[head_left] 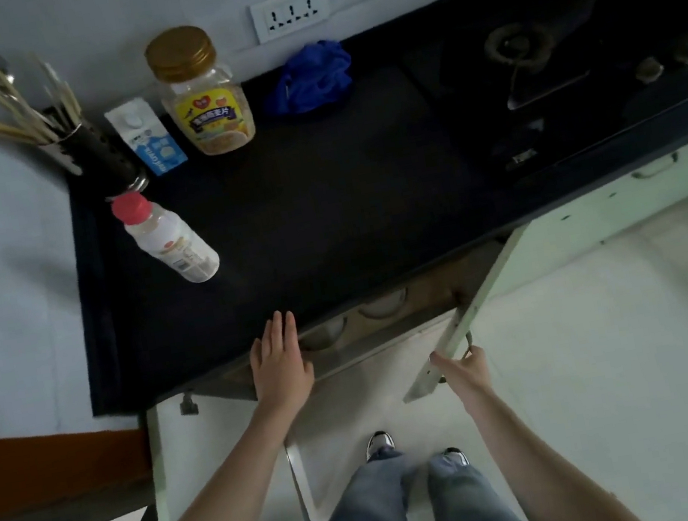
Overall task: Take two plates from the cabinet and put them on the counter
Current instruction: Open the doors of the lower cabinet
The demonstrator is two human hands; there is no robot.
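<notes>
The cabinet (365,349) under the dark table (326,218) stands open, its pale green door (475,302) swung out toward the person. The right hand (463,369) grips the handle (468,340) on the door's outer edge, fingers curled round it. The left hand (281,362) lies flat and open at the front lip of the table, its fingers (281,329) straight and close together and pointing toward the wall; whether the palm touches the edge cannot be told. Inside the cabinet, in shadow just below the table's edge, two white curved rims show side by side. These are the plates (385,304), one just beside the left hand's fingertips and the other further right, nearer the door's hinge side. Both are still in the cabinet. At the back left of the table stand a holder (99,150) full of chopsticks and utensils, a blue and white carton (148,133) and a gold-lidded jar (201,98). A red-capped bottle (169,238) stands nearer the front. A blue cloth (311,76) lies crumpled against the wall below a socket (290,11), and a stove (525,51) sits on the right.
</notes>
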